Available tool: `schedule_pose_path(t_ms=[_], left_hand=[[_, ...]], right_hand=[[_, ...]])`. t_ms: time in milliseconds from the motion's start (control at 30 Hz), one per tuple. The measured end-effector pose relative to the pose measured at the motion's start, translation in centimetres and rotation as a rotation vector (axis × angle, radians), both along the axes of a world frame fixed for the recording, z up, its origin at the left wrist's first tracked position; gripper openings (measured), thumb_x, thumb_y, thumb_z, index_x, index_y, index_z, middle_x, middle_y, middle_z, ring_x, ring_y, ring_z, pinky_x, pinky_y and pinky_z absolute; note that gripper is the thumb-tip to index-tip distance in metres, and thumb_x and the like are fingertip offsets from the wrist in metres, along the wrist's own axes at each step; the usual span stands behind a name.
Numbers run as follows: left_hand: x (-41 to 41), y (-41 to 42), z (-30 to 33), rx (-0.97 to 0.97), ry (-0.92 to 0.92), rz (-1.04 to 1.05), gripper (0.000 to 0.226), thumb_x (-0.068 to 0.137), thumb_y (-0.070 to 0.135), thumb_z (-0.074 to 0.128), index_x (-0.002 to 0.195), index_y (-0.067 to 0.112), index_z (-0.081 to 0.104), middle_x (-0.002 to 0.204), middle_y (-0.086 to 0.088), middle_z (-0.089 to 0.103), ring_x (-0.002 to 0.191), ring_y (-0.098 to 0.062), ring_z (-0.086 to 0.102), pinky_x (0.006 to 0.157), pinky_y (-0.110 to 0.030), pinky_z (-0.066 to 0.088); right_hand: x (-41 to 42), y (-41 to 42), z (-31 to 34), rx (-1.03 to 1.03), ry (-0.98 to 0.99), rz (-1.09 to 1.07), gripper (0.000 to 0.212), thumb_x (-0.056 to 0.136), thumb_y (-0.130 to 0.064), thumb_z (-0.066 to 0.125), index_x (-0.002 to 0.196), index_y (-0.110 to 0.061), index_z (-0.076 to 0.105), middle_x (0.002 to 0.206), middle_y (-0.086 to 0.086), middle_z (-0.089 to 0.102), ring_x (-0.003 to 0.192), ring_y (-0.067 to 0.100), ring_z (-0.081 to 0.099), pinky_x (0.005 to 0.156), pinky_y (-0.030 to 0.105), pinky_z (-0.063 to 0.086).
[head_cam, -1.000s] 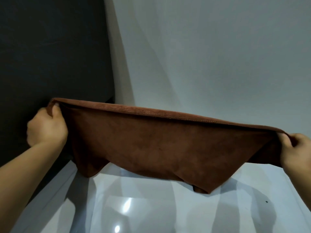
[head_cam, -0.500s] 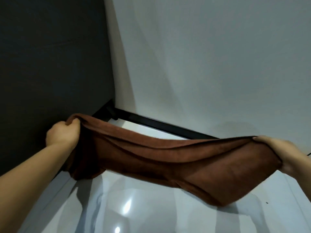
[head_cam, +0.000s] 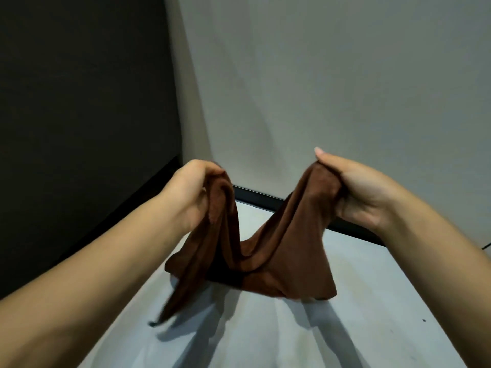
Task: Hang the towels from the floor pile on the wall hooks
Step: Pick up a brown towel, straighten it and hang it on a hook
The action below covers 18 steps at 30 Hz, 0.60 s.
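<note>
A brown towel (head_cam: 279, 256) hangs in a slack fold between my two hands, above the pale floor. My left hand (head_cam: 186, 192) grips one bunched end of it at centre left. My right hand (head_cam: 356, 189) grips the other bunched end at centre right, thumb tip raised. The middle of the towel sags down between them, and a loose corner trails low at the left. No wall hooks and no floor pile are in view.
A light grey wall (head_cam: 332, 88) stands ahead with a black skirting strip (head_cam: 260, 199) at its foot. A dark wall (head_cam: 79, 102) fills the left side. The glossy pale floor (head_cam: 345, 328) lies below.
My hands have come close together from a wide spread. The towel, stretched flat a second ago, now sags folded between them.
</note>
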<state>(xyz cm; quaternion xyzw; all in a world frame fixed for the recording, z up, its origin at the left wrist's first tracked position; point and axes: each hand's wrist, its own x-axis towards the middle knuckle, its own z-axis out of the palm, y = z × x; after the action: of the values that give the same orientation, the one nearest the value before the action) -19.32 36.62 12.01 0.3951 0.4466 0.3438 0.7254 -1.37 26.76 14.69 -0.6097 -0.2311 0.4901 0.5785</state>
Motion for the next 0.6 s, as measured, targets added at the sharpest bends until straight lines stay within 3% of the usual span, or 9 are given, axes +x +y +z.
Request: schedule_pose_path(t_ms=[100,200,300,400,600], left_hand=[[0.9,-1.3,0.8,0.109,-0.066,-0.028,0.019,0.087,0.001,0.05,0.072,0.012,0.052,0.059,-0.005,0.049,0.052,-0.017,0.051,0.051,-0.022,0.046],[1.5,-2.7,1.3,0.207,-0.09,-0.091,0.013,0.086,-0.002,0.055,0.081,0.01,0.056,0.066,-0.006,0.054,0.061,-0.016,0.055,0.053,-0.023,0.048],[1.7,-3.8,1.3,0.319,-0.095,-0.161,0.009,0.086,-0.002,0.058,0.093,0.004,0.062,0.078,-0.008,0.061,0.07,-0.016,0.062,0.062,-0.023,0.054],[1.6,-3.8,1.1,0.45,-0.013,-0.154,0.013,0.087,0.001,0.06,0.098,0.002,0.066,0.086,-0.01,0.065,0.077,-0.019,0.06,0.074,-0.029,0.051],[1.1,-4.1,1.1,0.631,0.035,-0.162,0.013,0.085,-0.004,0.06,0.09,0.005,0.069,0.074,0.001,0.068,0.064,-0.001,0.064,0.063,-0.014,0.053]], right_hand=[[-2.2,0.5,-0.4,0.031,-0.057,0.096,0.03,0.092,-0.028,0.055,0.066,-0.018,0.044,0.061,0.004,0.039,0.055,0.015,0.044,0.055,0.026,0.045],[-3.8,0.6,-0.7,0.041,-0.146,0.156,0.034,0.094,-0.026,0.054,0.061,-0.016,0.047,0.05,0.0,0.044,0.047,0.011,0.048,0.049,0.022,0.047],[-4.5,0.5,-0.4,0.055,-0.143,0.17,0.024,0.094,-0.024,0.054,0.074,-0.012,0.061,0.051,-0.003,0.056,0.047,0.007,0.058,0.048,0.019,0.05],[-4.4,0.2,0.0,0.045,-0.118,0.168,0.019,0.095,-0.022,0.052,0.083,-0.01,0.063,0.054,-0.002,0.062,0.049,0.008,0.062,0.049,0.02,0.053],[-4.3,0.0,0.4,0.02,-0.092,0.102,0.02,0.094,-0.02,0.053,0.076,-0.011,0.055,0.051,-0.001,0.061,0.045,0.01,0.062,0.052,0.02,0.054]])
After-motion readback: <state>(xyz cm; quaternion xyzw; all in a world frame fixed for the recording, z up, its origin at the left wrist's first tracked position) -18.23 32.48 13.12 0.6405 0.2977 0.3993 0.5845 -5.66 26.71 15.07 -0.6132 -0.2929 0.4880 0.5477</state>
